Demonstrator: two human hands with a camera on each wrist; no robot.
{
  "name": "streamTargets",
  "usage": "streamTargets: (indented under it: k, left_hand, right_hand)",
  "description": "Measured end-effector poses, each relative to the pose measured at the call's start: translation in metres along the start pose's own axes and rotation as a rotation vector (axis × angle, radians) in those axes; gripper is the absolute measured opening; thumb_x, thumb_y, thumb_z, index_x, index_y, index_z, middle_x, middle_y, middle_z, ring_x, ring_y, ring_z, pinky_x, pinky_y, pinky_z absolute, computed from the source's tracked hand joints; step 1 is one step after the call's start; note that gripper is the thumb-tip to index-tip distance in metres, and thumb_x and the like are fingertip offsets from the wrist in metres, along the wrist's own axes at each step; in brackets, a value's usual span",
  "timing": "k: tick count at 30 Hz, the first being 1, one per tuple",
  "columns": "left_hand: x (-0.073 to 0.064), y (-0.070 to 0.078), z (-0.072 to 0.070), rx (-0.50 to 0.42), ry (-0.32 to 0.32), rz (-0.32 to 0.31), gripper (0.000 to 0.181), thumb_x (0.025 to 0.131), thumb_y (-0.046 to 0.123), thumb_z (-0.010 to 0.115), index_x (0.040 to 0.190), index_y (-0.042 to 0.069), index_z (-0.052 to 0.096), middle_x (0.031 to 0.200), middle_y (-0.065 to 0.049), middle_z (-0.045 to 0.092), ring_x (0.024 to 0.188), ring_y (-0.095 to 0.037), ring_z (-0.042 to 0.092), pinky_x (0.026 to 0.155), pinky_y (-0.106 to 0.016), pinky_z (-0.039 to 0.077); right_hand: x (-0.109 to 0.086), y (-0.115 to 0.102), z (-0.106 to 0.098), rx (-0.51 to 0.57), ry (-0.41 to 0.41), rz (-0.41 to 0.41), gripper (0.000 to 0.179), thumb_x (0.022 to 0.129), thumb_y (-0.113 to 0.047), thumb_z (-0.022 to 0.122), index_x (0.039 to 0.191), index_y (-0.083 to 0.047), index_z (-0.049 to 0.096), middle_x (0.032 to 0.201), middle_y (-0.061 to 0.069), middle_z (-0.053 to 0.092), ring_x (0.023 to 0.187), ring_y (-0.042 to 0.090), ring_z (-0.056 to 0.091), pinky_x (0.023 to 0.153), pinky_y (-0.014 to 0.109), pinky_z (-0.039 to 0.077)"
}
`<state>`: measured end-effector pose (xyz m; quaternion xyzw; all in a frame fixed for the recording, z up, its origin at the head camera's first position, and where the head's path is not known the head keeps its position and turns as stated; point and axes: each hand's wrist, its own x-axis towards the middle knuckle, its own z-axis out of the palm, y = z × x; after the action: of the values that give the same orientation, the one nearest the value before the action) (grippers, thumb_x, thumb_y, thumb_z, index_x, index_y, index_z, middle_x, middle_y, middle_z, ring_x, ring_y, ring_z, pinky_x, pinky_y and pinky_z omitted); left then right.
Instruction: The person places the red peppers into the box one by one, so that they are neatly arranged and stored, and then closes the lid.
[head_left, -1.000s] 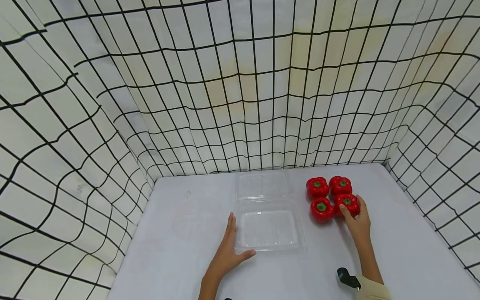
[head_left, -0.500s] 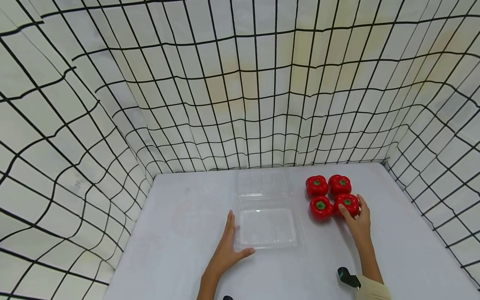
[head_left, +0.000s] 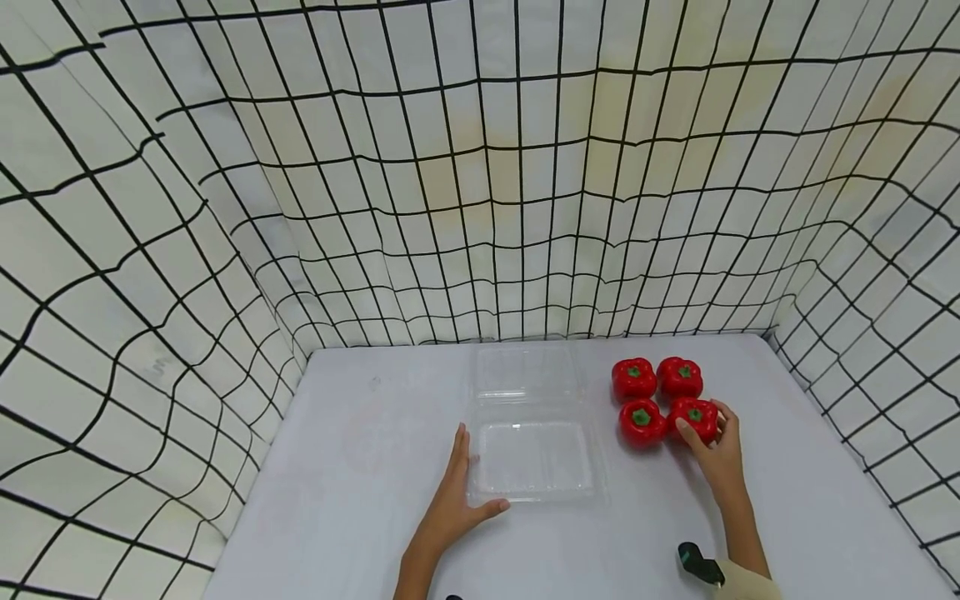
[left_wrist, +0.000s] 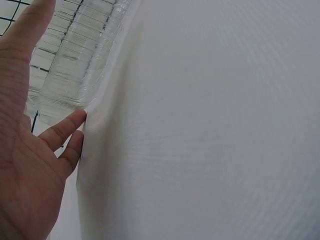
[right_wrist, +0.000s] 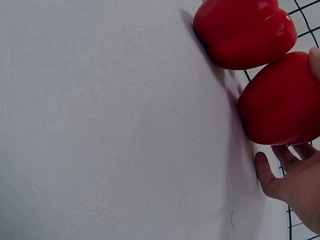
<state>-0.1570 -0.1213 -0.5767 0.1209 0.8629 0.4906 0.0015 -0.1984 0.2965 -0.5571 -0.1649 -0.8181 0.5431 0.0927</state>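
Note:
My right hand (head_left: 718, 457) grips the near-right red bell pepper (head_left: 693, 419) in the head view, thumb on its left side and fingers on its right. The right wrist view shows that same bell pepper (right_wrist: 282, 102) low against the table, partly hidden by the frame edge and hand. An open clear plastic clamshell container (head_left: 536, 458) lies flat in the middle, lid folded back behind it. At its left side rests my left hand (head_left: 450, 504), fingers straight and thumb spread along the front edge. In the left wrist view, its fingers sit beside the container (left_wrist: 75, 65).
Beside the gripped one stand the near-left bell pepper (head_left: 642, 423), the far-left bell pepper (head_left: 633, 380) and the far-right bell pepper (head_left: 679, 378), closely grouped. All rest on a white table (head_left: 360, 467). Black netting (head_left: 525, 208) over pale sheeting surrounds its back and sides.
The head view tilts slightly. Both hands stay almost where they were, the right one on the same bell pepper and the left one at the container.

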Motion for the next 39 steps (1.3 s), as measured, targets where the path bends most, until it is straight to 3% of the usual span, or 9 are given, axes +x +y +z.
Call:
streamTargets:
  k: [7,14,18,26,29,33,39]
  left_hand:
    - [0.000,-0.001,-0.001,0.007,-0.002,-0.005,0.125,0.071,0.041,0.086,0.158,0.018,0.001,0.167,-0.006,-0.001,0.151,-0.031,0.017,0.118,-0.057,0.025]
    - [0.000,-0.001,-0.001,-0.003,-0.002,-0.007,0.124,0.071,0.041,0.086,0.158,0.018,0.001,0.166,-0.006,-0.001,0.150,-0.031,0.021,0.117,-0.058,0.026]
    - [0.000,0.000,-0.001,-0.007,-0.004,-0.005,0.124,0.071,0.040,0.086,0.158,0.018,0.002,0.167,-0.005,-0.001,0.150,-0.031,0.022,0.118,-0.058,0.026]
    - [0.000,0.001,-0.002,0.003,-0.004,0.001,0.124,0.071,0.045,0.085,0.158,0.016,0.003,0.167,-0.006,0.000,0.146,-0.032,0.032,0.117,-0.057,0.028]
    - [0.000,0.001,-0.002,0.002,-0.005,-0.001,0.123,0.071,0.046,0.085,0.158,0.017,0.003,0.167,-0.006,0.000,0.144,-0.032,0.036,0.116,-0.057,0.028]
    - [0.000,0.002,-0.002,0.007,-0.005,-0.007,0.123,0.072,0.043,0.085,0.158,0.016,0.003,0.167,-0.006,0.000,0.143,-0.033,0.037,0.116,-0.057,0.029]
    - [0.001,0.003,-0.001,0.023,-0.001,-0.007,0.122,0.072,0.044,0.085,0.158,0.015,0.003,0.167,-0.006,0.000,0.140,-0.033,0.042,0.115,-0.057,0.031]
  right_hand:
    - [0.001,0.009,-0.001,-0.029,-0.022,-0.044,0.083,0.092,-0.044,0.064,0.157,-0.022,0.015,0.156,0.016,0.029,0.140,0.035,0.029,0.108,0.058,0.040]
    - [0.003,0.013,-0.009,-0.077,-0.084,-0.074,0.085,0.092,-0.042,0.064,0.157,-0.025,0.013,0.157,0.018,0.027,0.140,0.040,0.029,0.105,0.052,0.046]
    - [0.001,0.014,-0.011,-0.067,-0.113,-0.083,0.087,0.092,-0.041,0.065,0.158,-0.024,0.011,0.157,0.022,0.025,0.140,0.044,0.028,0.103,0.059,0.043]
    - [-0.003,0.015,-0.012,-0.058,-0.109,-0.108,0.086,0.092,-0.035,0.067,0.158,-0.027,0.011,0.156,0.020,0.028,0.139,0.044,0.032,0.103,0.054,0.042]
    - [-0.004,0.016,-0.013,-0.058,-0.114,-0.122,0.088,0.092,-0.033,0.068,0.158,-0.029,0.010,0.157,0.020,0.027,0.139,0.045,0.033,0.102,0.041,0.046]
    - [-0.005,0.017,-0.014,-0.059,-0.128,-0.135,0.090,0.091,-0.029,0.069,0.158,-0.029,0.009,0.157,0.018,0.027,0.138,0.045,0.034,0.093,0.012,0.045]
    - [-0.005,0.016,-0.014,-0.027,-0.122,-0.139,0.091,0.091,-0.026,0.070,0.158,-0.026,0.010,0.155,0.017,0.029,0.136,0.043,0.036,0.088,0.005,0.042]
